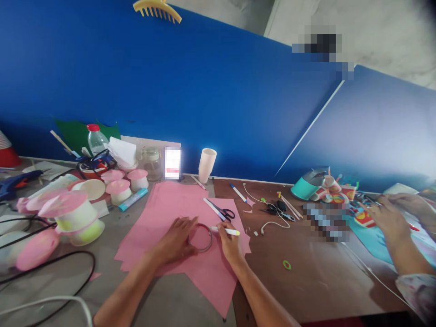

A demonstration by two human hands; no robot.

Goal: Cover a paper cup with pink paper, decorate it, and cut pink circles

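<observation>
Pink paper sheets (163, 204) lie stacked and overlapping in front of me. On them rests a thin round ring (210, 239), with pink paper showing through its middle. My left hand (177, 240) grips the ring's left side, thumb at the near edge and fingers at the far edge. My right hand (230, 243) is closed around a white marker with a yellow end (233, 232); its tip points left at the ring's right edge. Just beyond, scissors with dark handles (227, 213) and a white-and-blue pen (214, 209) lie on the paper.
Pink-topped paper cups (70, 213) and cables (91, 268) crowd the left. A white cup (207, 165) and a glass jar (151, 163) stand by the blue partition (204, 91). A white cable (272, 223) lies right. Another person's hands (391, 218) work at far right.
</observation>
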